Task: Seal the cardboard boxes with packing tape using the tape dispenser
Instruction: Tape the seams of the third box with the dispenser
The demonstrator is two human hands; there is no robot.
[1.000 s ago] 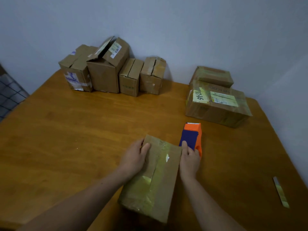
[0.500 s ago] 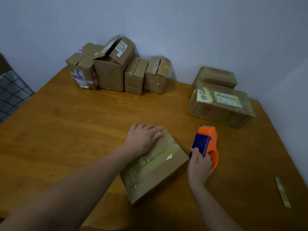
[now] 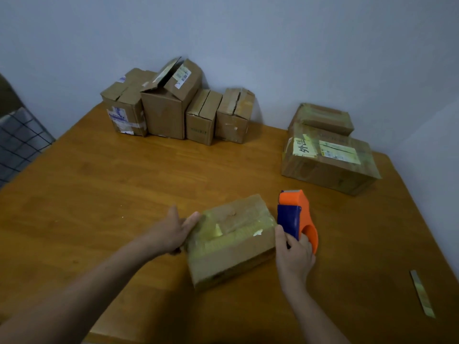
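Observation:
A small cardboard box [image 3: 231, 242] with yellowish tape across its top lies on the wooden table [image 3: 111, 194] in front of me. My left hand [image 3: 171, 232] presses flat against the box's left end, thumb on the top edge. At the box's right end my right hand [image 3: 294, 254] grips the orange and blue tape dispenser [image 3: 296, 217], which stands on the table touching the box. Several boxes [image 3: 178, 105] with loose flaps stand in a row at the back by the wall.
Two taped boxes are stacked at the back right, a small one [image 3: 323, 117] on a larger labelled one [image 3: 327, 160]. A loose strip of tape [image 3: 422, 294] lies near the table's right edge. A dark wire grid [image 3: 17, 140] stands off the left side.
The box has turned from lengthwise to crosswise in front of me. My left hand slid from its top to its left end. My right hand, with the dispenser, stays at the right end.

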